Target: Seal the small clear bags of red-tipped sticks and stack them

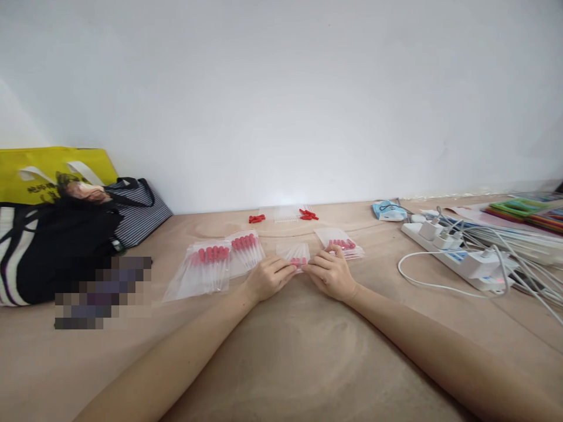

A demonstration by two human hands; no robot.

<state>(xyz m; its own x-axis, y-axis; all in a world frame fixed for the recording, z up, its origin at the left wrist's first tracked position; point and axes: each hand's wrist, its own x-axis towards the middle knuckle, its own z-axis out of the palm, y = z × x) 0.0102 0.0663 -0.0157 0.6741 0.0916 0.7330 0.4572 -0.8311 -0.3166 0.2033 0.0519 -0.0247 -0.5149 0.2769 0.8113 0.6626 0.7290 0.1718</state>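
My left hand (267,276) and my right hand (331,272) meet at the middle of the table, fingers curled, both pinching the near edge of a small clear plastic bag (294,253) holding red-capped droppers. Two filled bags (206,266) (246,249) lie to the left of my left hand. Another filled bag (341,241) lies just beyond my right hand. Farther back, loose clear dropper tubes (287,214) lie between two small heaps of red caps (256,218) (308,214).
A black and striped bag (53,246) and a yellow tote (48,170) sit at the left by the wall. At the right are a white power strip (461,258) with plugs and cables, a blue face mask (387,210) and coloured sheets (528,214).
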